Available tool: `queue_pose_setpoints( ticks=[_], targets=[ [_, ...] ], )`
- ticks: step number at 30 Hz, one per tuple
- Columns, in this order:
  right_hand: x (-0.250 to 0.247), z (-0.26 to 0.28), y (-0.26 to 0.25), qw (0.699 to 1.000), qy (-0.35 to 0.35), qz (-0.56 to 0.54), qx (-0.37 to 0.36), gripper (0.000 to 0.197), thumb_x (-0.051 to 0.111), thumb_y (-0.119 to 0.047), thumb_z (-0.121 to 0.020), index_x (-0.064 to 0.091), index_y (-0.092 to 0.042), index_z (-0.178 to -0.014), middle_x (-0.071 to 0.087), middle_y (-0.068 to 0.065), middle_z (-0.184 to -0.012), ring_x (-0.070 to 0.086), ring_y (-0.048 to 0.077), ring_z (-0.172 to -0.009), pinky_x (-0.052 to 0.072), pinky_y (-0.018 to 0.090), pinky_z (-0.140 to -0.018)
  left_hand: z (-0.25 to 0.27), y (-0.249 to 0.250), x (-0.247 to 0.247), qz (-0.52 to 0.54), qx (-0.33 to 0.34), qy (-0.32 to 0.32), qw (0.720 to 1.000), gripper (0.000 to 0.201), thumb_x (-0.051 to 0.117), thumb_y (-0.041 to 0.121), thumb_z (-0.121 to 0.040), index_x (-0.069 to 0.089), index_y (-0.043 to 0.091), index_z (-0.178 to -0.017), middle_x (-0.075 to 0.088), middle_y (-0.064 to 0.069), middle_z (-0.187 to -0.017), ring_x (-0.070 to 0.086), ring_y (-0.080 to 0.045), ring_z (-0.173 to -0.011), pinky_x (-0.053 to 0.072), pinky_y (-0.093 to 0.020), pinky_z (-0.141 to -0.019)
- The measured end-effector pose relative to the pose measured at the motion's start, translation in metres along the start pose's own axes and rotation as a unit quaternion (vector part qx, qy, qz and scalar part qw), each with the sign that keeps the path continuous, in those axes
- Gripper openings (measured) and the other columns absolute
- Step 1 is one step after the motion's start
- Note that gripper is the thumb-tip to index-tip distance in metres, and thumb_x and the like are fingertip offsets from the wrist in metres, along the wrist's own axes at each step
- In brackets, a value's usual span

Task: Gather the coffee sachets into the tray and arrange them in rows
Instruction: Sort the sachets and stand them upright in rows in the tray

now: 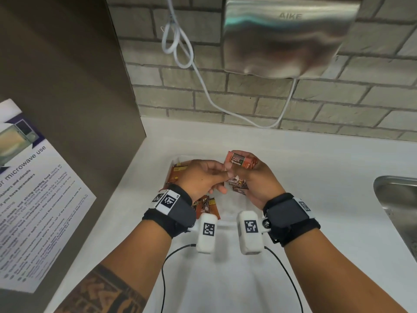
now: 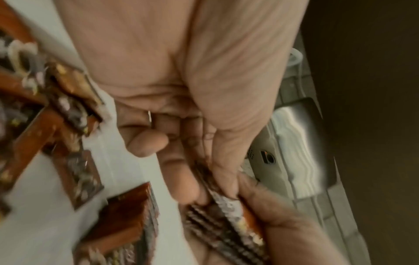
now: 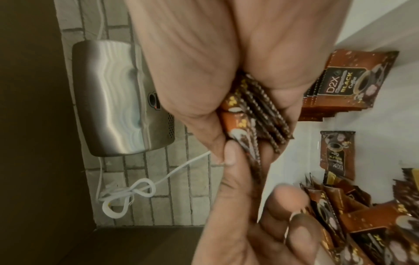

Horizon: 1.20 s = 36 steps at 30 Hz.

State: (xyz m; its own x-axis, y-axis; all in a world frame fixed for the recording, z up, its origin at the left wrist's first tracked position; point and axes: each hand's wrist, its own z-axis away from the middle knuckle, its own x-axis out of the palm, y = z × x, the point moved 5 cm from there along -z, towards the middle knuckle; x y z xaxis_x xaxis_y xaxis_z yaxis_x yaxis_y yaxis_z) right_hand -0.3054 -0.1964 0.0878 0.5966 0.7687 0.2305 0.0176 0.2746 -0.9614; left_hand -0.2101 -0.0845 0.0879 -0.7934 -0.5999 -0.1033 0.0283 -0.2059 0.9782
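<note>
Both hands hover over a pale tray (image 1: 175, 159) on the white counter. My right hand (image 1: 242, 170) grips a stack of brown-orange D2X coffee sachets (image 1: 239, 161) on edge between thumb and fingers; in the right wrist view the stack (image 3: 258, 114) shows its crimped ends. My left hand (image 1: 224, 171) pinches the near edge of one sachet (image 2: 226, 202) of that stack with thumb and forefinger. Several more sachets lie in the tray: a neat pile (image 3: 349, 86), a single one (image 3: 337, 152) and a loose heap (image 3: 362, 215). My hands and wrists hide most of the tray floor.
A steel hand dryer (image 1: 286, 37) hangs on the brick wall, its white cord (image 1: 180, 53) looped down to the counter. A sink (image 1: 397, 199) lies at the right. A brown panel with a microwave notice (image 1: 33, 188) bounds the left.
</note>
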Motion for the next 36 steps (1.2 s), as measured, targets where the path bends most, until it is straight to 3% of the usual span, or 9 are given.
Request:
queue_pose_setpoints(
  ticks=[4, 8, 11, 13, 18, 23, 30, 32, 36],
  targets=[
    [-0.007, -0.001, -0.001, 0.998, 0.006, -0.03, 0.048, 0.034, 0.06, -0.001, -0.094, 0.058, -0.011, -0.126, 0.073, 0.016, -0.108, 0.071, 0.032, -0.097, 0.056, 0.049, -0.089, 0.005, 0.016, -0.007, -0.258, 0.112, 0.082, 0.956, 0.066, 0.092, 0.046, -0.063, 0.063, 0.024, -0.118, 0.059, 0.008, -0.115, 0.058, -0.003, -0.092, 0.047, -0.019, -0.073],
    [0.002, -0.001, 0.001, 0.996, -0.026, -0.046, 0.075, 0.03, 0.057, 0.006, -0.091, 0.056, 0.006, -0.121, 0.067, 0.023, -0.088, 0.068, 0.036, -0.085, 0.059, 0.043, -0.076, 0.011, 0.031, 0.011, -0.351, 0.278, -0.03, 0.894, 0.101, 0.094, 0.037, -0.058, 0.043, 0.036, -0.145, 0.029, 0.01, -0.152, 0.037, -0.009, -0.137, 0.041, -0.031, -0.109],
    [0.013, 0.002, 0.001, 0.996, -0.055, -0.022, 0.065, 0.019, 0.051, 0.012, -0.089, 0.062, 0.006, -0.104, 0.069, 0.025, -0.092, 0.071, 0.035, -0.095, 0.058, 0.035, -0.069, 0.01, 0.034, 0.026, -0.393, 0.309, -0.086, 0.862, 0.086, 0.085, 0.024, -0.07, 0.044, 0.037, -0.144, 0.029, 0.014, -0.156, 0.046, -0.009, -0.133, 0.046, -0.035, -0.104],
    [0.016, 0.003, 0.002, 0.995, -0.067, -0.012, 0.071, 0.02, 0.048, 0.014, -0.089, 0.06, 0.001, -0.099, 0.07, 0.015, -0.088, 0.071, 0.027, -0.093, 0.055, 0.029, -0.065, 0.008, 0.034, 0.027, -0.379, 0.3, -0.099, 0.87, 0.078, 0.081, 0.02, -0.074, 0.048, 0.036, -0.142, 0.039, 0.014, -0.151, 0.052, -0.008, -0.127, 0.05, -0.037, -0.099],
    [0.013, 0.004, 0.004, 0.995, -0.062, 0.003, 0.082, 0.019, 0.055, 0.009, -0.09, 0.063, 0.006, -0.107, 0.067, 0.023, -0.1, 0.067, 0.033, -0.103, 0.051, 0.046, -0.082, 0.003, 0.032, 0.021, -0.36, 0.279, -0.088, 0.886, 0.075, 0.086, 0.026, -0.072, 0.053, 0.034, -0.138, 0.056, 0.014, -0.136, 0.056, -0.006, -0.118, 0.05, -0.035, -0.097],
    [0.012, 0.004, 0.006, 0.996, -0.025, 0.001, 0.08, 0.022, 0.049, 0.013, -0.088, 0.061, 0.003, -0.104, 0.064, 0.022, -0.092, 0.068, 0.03, -0.091, 0.051, 0.039, -0.073, 0.001, 0.031, 0.028, -0.386, 0.29, -0.094, 0.871, 0.078, 0.083, 0.02, -0.072, 0.052, 0.031, -0.142, 0.056, 0.009, -0.137, 0.058, -0.012, -0.118, 0.051, -0.034, -0.095],
    [-0.005, 0.006, -0.015, 0.972, -0.001, 0.233, -0.006, 0.012, 0.071, -0.017, -0.09, 0.071, -0.008, -0.097, 0.076, 0.011, -0.092, 0.072, 0.032, -0.092, 0.057, 0.05, -0.083, -0.013, 0.026, 0.014, -0.497, 0.271, -0.058, 0.822, 0.085, 0.08, 0.026, -0.076, 0.039, 0.036, -0.15, 0.055, 0.005, -0.137, 0.056, -0.02, -0.117, 0.053, -0.043, -0.089],
    [-0.01, 0.007, -0.017, 0.975, 0.018, 0.219, -0.013, 0.015, 0.074, -0.016, -0.089, 0.072, -0.008, -0.1, 0.077, 0.011, -0.092, 0.073, 0.034, -0.091, 0.058, 0.053, -0.083, -0.016, 0.027, 0.013, -0.471, 0.248, -0.057, 0.845, 0.103, 0.083, 0.031, -0.074, 0.021, 0.043, -0.155, 0.05, 0.008, -0.141, 0.053, -0.016, -0.12, 0.052, -0.04, -0.094],
    [-0.016, 0.007, -0.021, 0.992, 0.014, 0.127, 0.018, 0.019, 0.073, -0.014, -0.089, 0.073, -0.005, -0.105, 0.077, 0.013, -0.096, 0.073, 0.028, -0.086, 0.061, 0.04, -0.075, -0.021, 0.028, 0.001, -0.199, 0.129, -0.043, 0.97, 0.14, 0.095, 0.042, -0.06, -0.004, 0.04, -0.159, 0.03, 0.011, -0.155, 0.04, -0.008, -0.134, 0.043, -0.027, -0.106]
  ],
)
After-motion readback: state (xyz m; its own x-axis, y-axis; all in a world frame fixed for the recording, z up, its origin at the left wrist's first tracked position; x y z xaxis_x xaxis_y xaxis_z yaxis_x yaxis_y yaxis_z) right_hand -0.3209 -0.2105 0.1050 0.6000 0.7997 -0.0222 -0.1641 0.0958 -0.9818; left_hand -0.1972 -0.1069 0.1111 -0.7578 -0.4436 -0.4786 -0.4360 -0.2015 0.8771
